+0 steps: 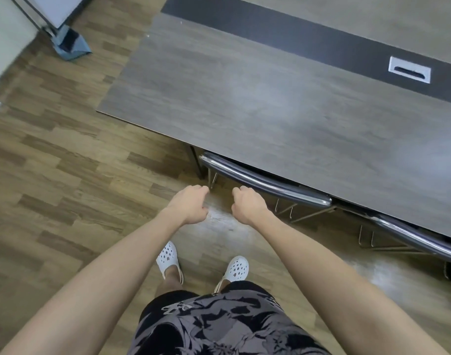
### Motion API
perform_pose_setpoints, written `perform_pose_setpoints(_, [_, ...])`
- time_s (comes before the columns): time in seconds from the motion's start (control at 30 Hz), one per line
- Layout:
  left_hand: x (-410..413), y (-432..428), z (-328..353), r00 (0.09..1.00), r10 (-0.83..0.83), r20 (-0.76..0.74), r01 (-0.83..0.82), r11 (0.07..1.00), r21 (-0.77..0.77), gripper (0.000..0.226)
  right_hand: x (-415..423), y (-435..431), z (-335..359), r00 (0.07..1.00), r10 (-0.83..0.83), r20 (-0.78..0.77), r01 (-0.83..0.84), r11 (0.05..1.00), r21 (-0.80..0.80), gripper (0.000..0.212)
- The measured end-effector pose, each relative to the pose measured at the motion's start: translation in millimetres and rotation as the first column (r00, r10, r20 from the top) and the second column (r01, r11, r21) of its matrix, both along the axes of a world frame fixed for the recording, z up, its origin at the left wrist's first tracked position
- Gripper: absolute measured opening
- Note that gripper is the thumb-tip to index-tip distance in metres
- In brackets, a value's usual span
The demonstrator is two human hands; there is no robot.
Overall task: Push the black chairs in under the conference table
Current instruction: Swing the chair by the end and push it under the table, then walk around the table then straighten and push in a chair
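Far up and to the left of both grips, a blue-grey floor pad (70, 44) lies at the foot of a white panel (40, 8). The plank floor (65, 175) spreads under everything on that side.

The left grip (187, 204) is held out over the floor with its fingers curled under and nothing in it. It hangs just short of the worktop (219, 98) edge, near the worktop's dark leg (196, 162). Below it, a white clog (166, 257) stands on the floor.

The right grip (248, 206) is close beside the left, with a narrow gap between them. Its fingers are also curled in and hold nothing. Its knuckles are near the first chair (265, 183) but not plainly touching it. That chair sits just ahead and to the right of this grip, pushed in so that only its dark back with a chrome rail and parts of its wire frame show beneath the worktop edge. A second clog (236, 269) is below this grip, and patterned shorts (219, 321) fill the bottom of the view.

Further right of the right grip, a second chair (411, 235) is likewise tucked under the worktop, with its chrome-edged back just past the edge. Up and to the right, a dark strip (296, 39) runs along the worktop, and a silver cable slot (408, 71) is set in it.
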State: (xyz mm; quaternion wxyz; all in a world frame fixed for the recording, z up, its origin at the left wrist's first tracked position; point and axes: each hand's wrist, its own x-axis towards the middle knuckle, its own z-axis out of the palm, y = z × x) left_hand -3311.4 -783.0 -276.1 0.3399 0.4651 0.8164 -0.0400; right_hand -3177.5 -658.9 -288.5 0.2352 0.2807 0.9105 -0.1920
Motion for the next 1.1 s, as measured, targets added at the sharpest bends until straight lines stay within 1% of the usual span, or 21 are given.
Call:
perform_pose_setpoints(0.07, [-13.5,-4.6,0.4,1.0,0.0,-0.004,0.0,1.0,0.007,0.049,-14.0,-7.5,0.7,1.0,0.009,-0.01,-0.008,1.0,0.007,0.025])
perform_pose_setpoints(0.13, [-31.7,-9.0,0.0,1.0,-0.009,0.008,0.008,0.999,0.038,0.058,-31.7,-15.3,0.2,1.0,0.007,-0.008,-0.007,1.0,-0.002,0.026])
perform_pose_setpoints(0.2, [-50.3,-14.9,0.7,0.999,-0.031,0.019,0.03,0.997,0.07,0.068,-50.8,-23.9,-0.4,1.0,-0.014,0.009,0.014,1.0,-0.005,0.029])
perform_pose_setpoints(0.3, [-81.8,-26.8,2.7,0.995,-0.086,0.048,0.083,0.995,0.06,0.071,-81.7,-40.8,-2.2,0.996,-0.068,0.053,0.069,0.997,-0.019,0.03])
perform_pose_setpoints(0.43, [-135.3,-38.1,4.6,0.986,-0.167,0.023,0.166,0.985,0.052,0.069,-132.5,-57.2,-3.1,0.99,-0.134,0.034,0.135,0.99,-0.033,0.032])
perform_pose_setpoints(0.57, [-184.0,-47.8,5.7,0.978,-0.209,-0.005,0.209,0.978,0.021,0.065,-180.5,-80.0,0.3,0.977,-0.207,0.049,0.209,0.976,-0.052,0.051])
perform_pose_setpoints(0.6, [-194.3,-49.4,4.7,0.974,-0.224,-0.011,0.224,0.974,0.005,0.064,-189.8,-85.0,0.2,0.975,-0.213,0.059,0.216,0.975,-0.053,0.052])
perform_pose_setpoints(0.67, [-211.5,-51.1,3.5,0.972,-0.236,-0.007,0.235,0.972,-0.007,0.062,-203.9,-92.1,0.2,0.969,-0.237,0.068,0.241,0.969,-0.055,0.05])
perform_pose_setpoints(0.83, [-237.6,-42.5,1.9,0.967,-0.255,-0.01,0.255,0.966,0.034,0.061,-220.4,-97.6,1.0,0.956,-0.288,0.057,0.292,0.954,-0.063,0.045])
perform_pose_setpoints(1.1, [-284.3,-14.2,6.5,0.962,-0.274,-0.01,0.274,0.961,0.043,0.052,-269.7,-76.6,6.3,0.957,-0.283,0.059,0.286,0.956,-0.068,0.035])
